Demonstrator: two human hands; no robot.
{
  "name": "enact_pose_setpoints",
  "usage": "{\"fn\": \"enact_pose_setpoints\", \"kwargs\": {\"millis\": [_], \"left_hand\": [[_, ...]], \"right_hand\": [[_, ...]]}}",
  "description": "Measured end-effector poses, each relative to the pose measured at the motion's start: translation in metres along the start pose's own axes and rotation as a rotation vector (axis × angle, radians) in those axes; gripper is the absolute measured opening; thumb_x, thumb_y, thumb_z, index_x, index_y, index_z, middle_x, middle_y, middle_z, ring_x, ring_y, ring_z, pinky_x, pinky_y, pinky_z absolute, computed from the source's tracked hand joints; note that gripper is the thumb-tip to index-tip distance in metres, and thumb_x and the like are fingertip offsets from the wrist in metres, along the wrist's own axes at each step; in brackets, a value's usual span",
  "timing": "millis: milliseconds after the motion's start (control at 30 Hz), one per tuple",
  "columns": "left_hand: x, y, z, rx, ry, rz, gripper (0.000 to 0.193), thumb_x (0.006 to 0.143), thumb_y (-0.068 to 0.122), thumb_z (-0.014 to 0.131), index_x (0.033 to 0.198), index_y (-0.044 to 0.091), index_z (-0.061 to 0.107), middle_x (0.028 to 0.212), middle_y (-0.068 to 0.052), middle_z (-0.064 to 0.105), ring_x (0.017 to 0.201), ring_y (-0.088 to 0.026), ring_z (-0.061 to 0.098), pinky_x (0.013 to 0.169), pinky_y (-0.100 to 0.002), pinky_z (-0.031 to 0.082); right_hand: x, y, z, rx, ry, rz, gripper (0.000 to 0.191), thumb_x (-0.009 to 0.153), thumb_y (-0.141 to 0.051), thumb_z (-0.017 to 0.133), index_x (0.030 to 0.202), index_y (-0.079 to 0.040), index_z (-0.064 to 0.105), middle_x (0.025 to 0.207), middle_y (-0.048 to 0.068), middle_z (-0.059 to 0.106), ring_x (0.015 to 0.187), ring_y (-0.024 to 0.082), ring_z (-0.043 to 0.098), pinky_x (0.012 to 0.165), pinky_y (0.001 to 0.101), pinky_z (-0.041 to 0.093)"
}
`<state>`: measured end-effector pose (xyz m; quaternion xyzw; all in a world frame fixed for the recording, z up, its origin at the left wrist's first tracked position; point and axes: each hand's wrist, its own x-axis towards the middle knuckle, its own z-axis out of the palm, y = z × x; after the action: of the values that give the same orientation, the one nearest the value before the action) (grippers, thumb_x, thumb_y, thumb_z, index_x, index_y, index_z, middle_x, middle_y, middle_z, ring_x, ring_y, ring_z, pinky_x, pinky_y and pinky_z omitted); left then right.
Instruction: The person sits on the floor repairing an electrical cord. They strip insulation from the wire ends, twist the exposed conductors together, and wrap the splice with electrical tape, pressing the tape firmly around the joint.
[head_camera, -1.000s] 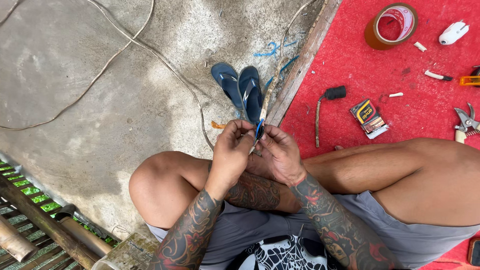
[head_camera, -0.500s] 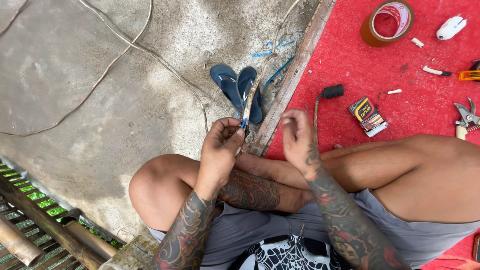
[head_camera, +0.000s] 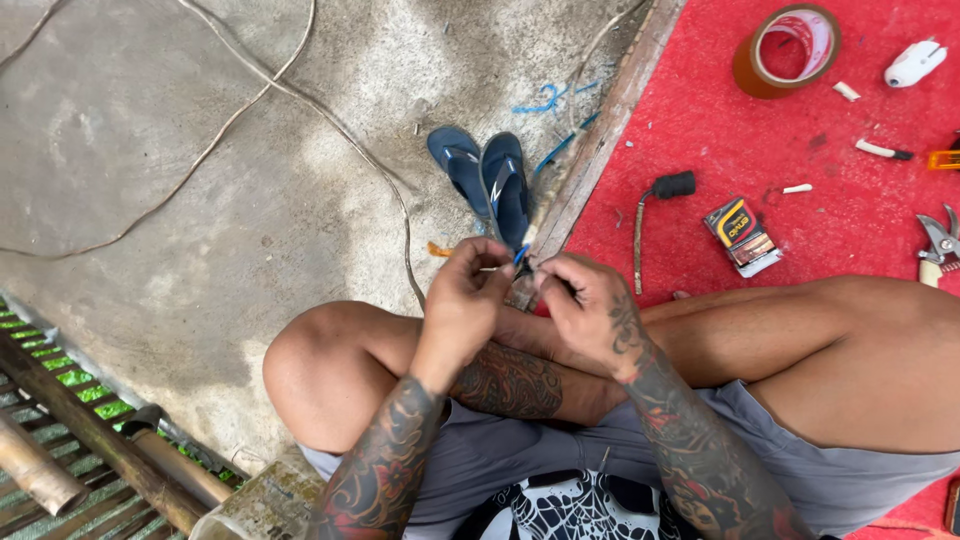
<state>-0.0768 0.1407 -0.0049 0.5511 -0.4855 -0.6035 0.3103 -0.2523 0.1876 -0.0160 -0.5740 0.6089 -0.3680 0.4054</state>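
Note:
I sit with my legs crossed and both tattooed arms reaching forward over my knees. My left hand (head_camera: 462, 296) pinches a thin wire end (head_camera: 518, 256) with blue and pale strands. My right hand (head_camera: 585, 305) is closed close beside it, fingertips at the same wire, a small gap between the two hands. The wire runs off over the concrete floor (head_camera: 200, 250) toward the far side. A pair of blue flip-flops (head_camera: 485, 180) lies just beyond my hands.
A red mat (head_camera: 760, 150) on the right carries a roll of brown tape (head_camera: 785, 50), a small box (head_camera: 742, 235), pliers (head_camera: 938, 245), a black-handled tool (head_camera: 660, 195) and a white object (head_camera: 915, 62). Bamboo poles (head_camera: 90, 440) lie at the lower left.
My hands were together a second ago, drew apart with the right hand lifting, and have now come back close together lower down at the wire end.

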Motion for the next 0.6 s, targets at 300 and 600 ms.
{"fn": "enact_pose_setpoints", "kwargs": {"millis": [300, 600], "left_hand": [[0.009, -0.015, -0.003, -0.100, -0.010, -0.021, 0.027, 0.094, -0.002, 0.066, 0.120, 0.000, 0.057, 0.100, -0.007, 0.071, 0.081, -0.010, 0.064, 0.069, -0.023, 0.054], [0.005, -0.009, -0.008, -0.162, -0.019, -0.039, 0.028, 0.094, -0.004, 0.062, 0.121, 0.000, 0.060, 0.106, -0.006, 0.068, 0.083, -0.010, 0.063, 0.068, -0.022, 0.051]], "right_hand": [[-0.029, -0.059, 0.024, -0.397, 0.174, -0.383, 0.020, 0.086, -0.008, 0.073, 0.104, -0.004, 0.065, 0.097, 0.012, 0.067, 0.085, 0.032, 0.069, 0.075, 0.0428, 0.055], [-0.012, -0.035, 0.016, -0.136, 0.204, -0.275, 0.037, 0.087, 0.004, 0.071, 0.123, -0.008, 0.070, 0.116, 0.011, 0.065, 0.102, 0.028, 0.070, 0.083, 0.0355, 0.057]]}}
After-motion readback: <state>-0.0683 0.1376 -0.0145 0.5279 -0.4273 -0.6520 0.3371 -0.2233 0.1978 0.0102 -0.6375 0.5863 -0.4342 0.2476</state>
